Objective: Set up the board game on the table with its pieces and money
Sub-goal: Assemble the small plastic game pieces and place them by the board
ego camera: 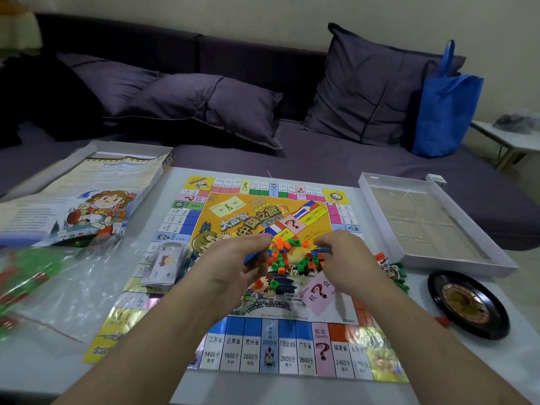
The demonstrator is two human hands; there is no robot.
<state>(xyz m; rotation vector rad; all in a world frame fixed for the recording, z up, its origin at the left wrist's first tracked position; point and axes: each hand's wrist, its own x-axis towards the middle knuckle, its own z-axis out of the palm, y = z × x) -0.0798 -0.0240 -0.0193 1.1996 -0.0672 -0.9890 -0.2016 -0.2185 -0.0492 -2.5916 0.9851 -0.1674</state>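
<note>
Sorting step: left hand [233,258] pinches a blue piece [253,256], right hand [344,255] pinches another above the pile [289,255] on the board [292,346]; next, group pieces by colour

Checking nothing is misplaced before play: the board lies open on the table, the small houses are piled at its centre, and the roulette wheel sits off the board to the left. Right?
Not quite. The head view shows the roulette wheel off the board to the right, below the white box tray. The rest holds: the board lies open on the table, and the small houses are piled at its centre.
</note>
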